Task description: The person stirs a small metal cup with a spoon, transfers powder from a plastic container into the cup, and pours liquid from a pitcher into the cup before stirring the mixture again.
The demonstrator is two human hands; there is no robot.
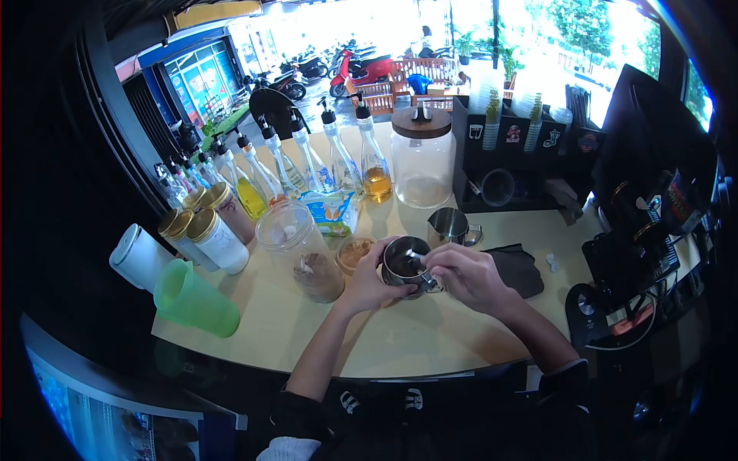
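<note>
My left hand [367,286] is wrapped round a metal pitcher [405,289] that stands on the counter, its dark inside facing up at me. In my right hand [467,278] a spoon [416,256] is pinched, its lower end down inside the pitcher. What lies at the bottom of the pitcher is too dark to make out. A second metal pitcher [448,227] stands just behind. Left of my left hand are a round lid [356,252] and an open clear jar [317,276] with brown powder and a scoop in it.
Several pump bottles [377,180] line the counter's back edge near a wood-lidded jar [422,165]. Gold-lidded jars [219,244] and a green cup [200,301] stand left. A dark cloth [513,270] lies right, before a black cup holder [507,146].
</note>
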